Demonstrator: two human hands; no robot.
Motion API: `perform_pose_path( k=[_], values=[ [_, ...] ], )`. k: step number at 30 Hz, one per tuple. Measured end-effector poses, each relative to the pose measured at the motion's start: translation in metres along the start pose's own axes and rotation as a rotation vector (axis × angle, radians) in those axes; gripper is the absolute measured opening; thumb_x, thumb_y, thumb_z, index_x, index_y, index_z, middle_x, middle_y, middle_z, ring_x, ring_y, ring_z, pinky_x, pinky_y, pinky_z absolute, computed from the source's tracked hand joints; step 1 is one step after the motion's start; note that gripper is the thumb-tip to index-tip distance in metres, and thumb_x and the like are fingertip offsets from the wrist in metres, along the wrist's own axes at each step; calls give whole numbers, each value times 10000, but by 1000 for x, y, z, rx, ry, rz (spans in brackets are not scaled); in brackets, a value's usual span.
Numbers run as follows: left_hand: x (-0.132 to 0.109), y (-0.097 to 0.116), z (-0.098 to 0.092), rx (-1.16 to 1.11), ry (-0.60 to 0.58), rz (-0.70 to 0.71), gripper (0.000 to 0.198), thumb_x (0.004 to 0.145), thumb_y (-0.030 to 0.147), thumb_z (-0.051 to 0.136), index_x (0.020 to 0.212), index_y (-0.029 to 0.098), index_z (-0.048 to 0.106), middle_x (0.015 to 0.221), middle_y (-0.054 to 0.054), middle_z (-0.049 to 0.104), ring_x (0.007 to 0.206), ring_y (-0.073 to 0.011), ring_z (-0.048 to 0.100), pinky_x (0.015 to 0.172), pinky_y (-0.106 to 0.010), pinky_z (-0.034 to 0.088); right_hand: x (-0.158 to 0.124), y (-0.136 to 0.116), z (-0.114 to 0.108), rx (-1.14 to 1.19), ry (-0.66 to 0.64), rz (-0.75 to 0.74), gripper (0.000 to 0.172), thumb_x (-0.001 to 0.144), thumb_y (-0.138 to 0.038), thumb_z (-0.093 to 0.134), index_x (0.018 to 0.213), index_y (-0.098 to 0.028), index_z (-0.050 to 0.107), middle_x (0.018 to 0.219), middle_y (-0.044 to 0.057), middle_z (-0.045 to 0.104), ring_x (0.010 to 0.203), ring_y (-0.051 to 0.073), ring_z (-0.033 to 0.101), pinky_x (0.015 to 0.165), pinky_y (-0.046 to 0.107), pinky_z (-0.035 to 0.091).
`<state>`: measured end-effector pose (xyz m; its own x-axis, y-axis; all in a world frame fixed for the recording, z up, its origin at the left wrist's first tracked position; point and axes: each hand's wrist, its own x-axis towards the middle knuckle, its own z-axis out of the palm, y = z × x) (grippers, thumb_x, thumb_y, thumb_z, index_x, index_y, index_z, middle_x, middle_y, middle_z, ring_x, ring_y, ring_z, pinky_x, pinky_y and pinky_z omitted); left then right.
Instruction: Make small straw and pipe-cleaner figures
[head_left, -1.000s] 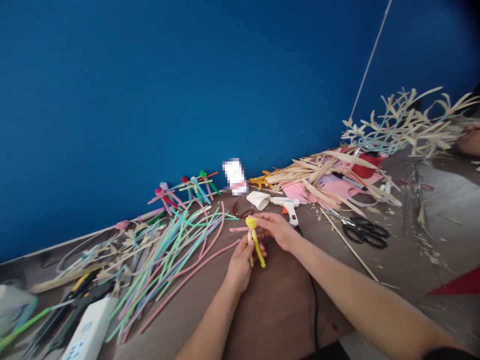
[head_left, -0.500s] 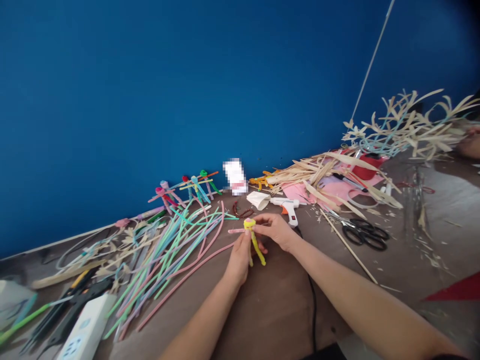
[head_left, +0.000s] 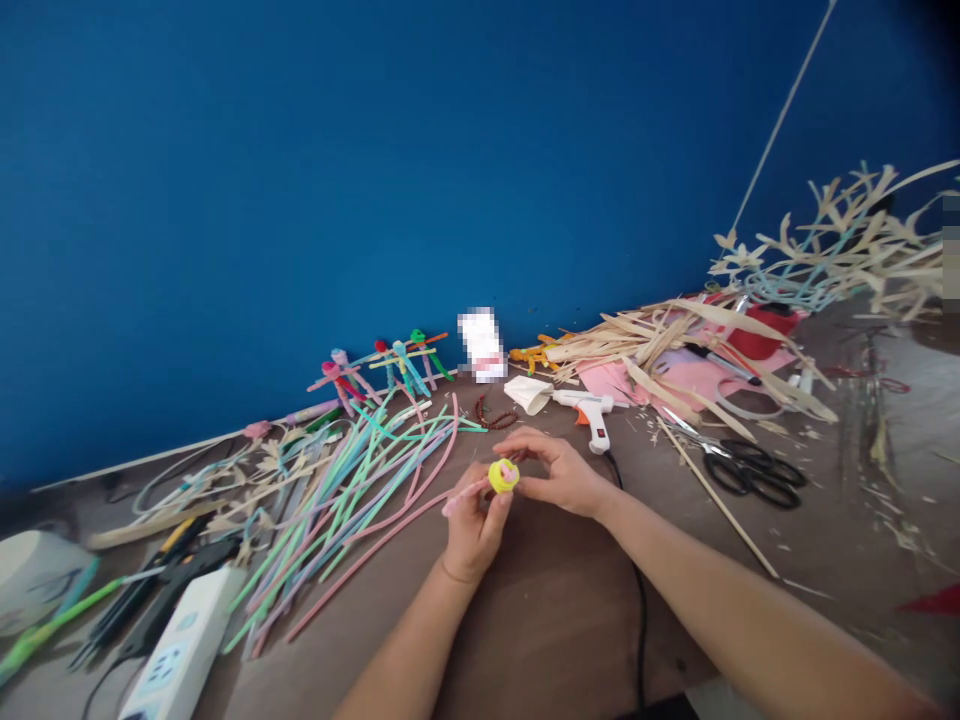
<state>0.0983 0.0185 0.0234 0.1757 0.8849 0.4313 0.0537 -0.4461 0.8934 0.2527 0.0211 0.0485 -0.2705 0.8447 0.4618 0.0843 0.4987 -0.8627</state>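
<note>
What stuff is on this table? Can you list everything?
Wall: one, blue, behind the table
Table: one, brown, under everything
Stick dolls: about five, bright mixed colours, near the wall
Bendy strips: many, green, blue and pink, left of the hands
Dry leaf strips: many, straw-coloured, right side
Glue gun: one, white and orange, past the hands
Scissors: one pair, black handles, right side
Power strip: one, white, front left
Yellow coil: one, yellow and pink, between the hands
Left hand: one, on the coil
Right hand: one, on the coil
</note>
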Motion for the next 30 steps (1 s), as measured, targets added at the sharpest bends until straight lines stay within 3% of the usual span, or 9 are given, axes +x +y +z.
perform_pose_path(
  k=[6, 12, 16, 21, 24, 30],
  values=[
    [0, -3, -8, 124, -58, 25, 189, 583, 246, 661, 769, 212, 654, 788, -78, 591, 800, -226, 479, 804, -325, 333, 0, -2, 1, 217, -38, 32, 256, 705, -250, 601, 960, -224, 605, 1020, 57, 498, 960, 166, 475, 802, 296, 374],
    [3, 3, -12, 70, -71, -46, 197, 560, 268, 673, 748, 211, 668, 747, -87, 573, 760, -236, 455, 792, -332, 334, -1, -7, -2, 450, -62, 102, 206, 692, -323, 608, 850, -199, 649, 1020, 59, 493, 971, 183, 463, 849, 330, 343],
    [2, 0, -11, 85, -82, -35, 169, 578, 253, 661, 744, 219, 666, 740, -75, 569, 764, -229, 457, 790, -322, 329, -1, -7, -2, 446, -40, 118, 151, 687, -297, 618, 800, -203, 654, 1001, 48, 499, 932, 163, 473, 837, 320, 349],
    [-3, -6, -7, -26, 14, -71, 83, 609, 263, 638, 671, 208, 650, 683, -53, 543, 749, -216, 468, 747, -298, 344, 1, -6, -1, 434, -37, 133, 150, 659, -297, 643, 776, -202, 650, 967, 37, 507, 898, 150, 483, 811, 309, 370],
    [-3, -4, -4, -41, 8, -53, 95, 641, 287, 613, 663, 197, 635, 676, -41, 535, 704, -190, 467, 701, -277, 347, 1, -5, 0, 435, -37, 130, 150, 657, -288, 645, 774, -194, 647, 949, 36, 517, 880, 146, 490, 793, 300, 381],
    [0, -1, -2, -120, -52, -124, 252, 688, 409, 547, 618, 170, 588, 619, -15, 475, 595, -138, 394, 595, -248, 323, 0, -6, 1, 374, -54, 128, 314, 679, -273, 628, 987, -224, 598, 999, 42, 527, 938, 158, 487, 820, 307, 377]
  ],
)
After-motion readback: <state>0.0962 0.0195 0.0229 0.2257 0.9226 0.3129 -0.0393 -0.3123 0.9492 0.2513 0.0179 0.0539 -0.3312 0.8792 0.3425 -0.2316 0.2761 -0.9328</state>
